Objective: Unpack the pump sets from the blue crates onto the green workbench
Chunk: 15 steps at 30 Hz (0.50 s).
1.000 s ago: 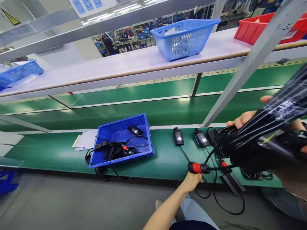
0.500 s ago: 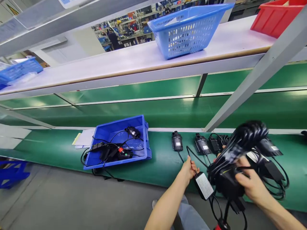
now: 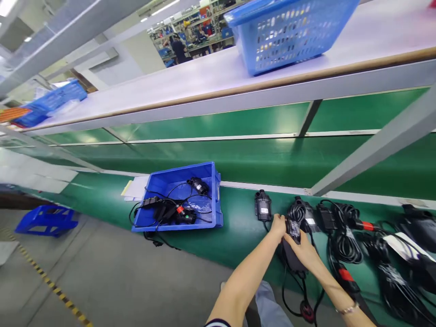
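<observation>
Since hands converged — coil lowered, black box beside

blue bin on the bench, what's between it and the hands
In the head view, a black device sits between the blue bin and the hands, on the green bench, closer to the hands.

I've got a perforated blue basket on the white shelf, a second basket farther left, papers on the green worktop, blue stool and yellow-black tape on grey floor, dark-clothed person far back, tiny on my remote feed
</observation>
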{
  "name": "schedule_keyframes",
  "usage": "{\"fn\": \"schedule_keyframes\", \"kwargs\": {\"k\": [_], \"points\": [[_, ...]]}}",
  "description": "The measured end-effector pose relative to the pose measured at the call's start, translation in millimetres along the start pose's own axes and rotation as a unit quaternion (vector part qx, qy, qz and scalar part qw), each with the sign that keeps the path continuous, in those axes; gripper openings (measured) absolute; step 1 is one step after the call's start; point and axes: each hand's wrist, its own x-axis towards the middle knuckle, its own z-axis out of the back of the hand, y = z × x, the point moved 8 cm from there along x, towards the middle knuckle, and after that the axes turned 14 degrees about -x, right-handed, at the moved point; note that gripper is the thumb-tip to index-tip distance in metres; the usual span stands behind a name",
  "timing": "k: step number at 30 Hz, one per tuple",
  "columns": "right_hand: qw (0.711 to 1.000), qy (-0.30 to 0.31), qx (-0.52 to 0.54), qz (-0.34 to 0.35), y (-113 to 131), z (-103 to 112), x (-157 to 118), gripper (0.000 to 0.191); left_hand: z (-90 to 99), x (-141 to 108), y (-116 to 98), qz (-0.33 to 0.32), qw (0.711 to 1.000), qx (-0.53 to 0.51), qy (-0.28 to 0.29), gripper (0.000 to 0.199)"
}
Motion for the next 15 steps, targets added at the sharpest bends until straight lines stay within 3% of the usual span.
{"fn": "schedule_keyframes", "kwargs": {"k": [4, 8, 12, 15], "points": [[0.999, 0.050, 0.000, -0.015, 4, -6, 0, 0.091, 44.2, -69, -15, -0.081, 0.991, 0.104, 0.003, 0.026], [0.991, 0.127, 0.019, -0.042, 2, -15, -5, 0.097, 110.0, -131, 7, -0.092, 0.984, 0.150, 0.027, 0.023], [0.986, 0.147, 0.054, -0.056, -5, -29, -13, 0.079, 182.9, -158, 26, -0.128, 0.979, 0.160, -0.011, 0.028], [0.987, 0.149, 0.056, -0.019, -14, -36, -9, 0.063, 227.2, -167, 12, -0.166, 0.969, 0.175, -0.048, 0.026]]}}
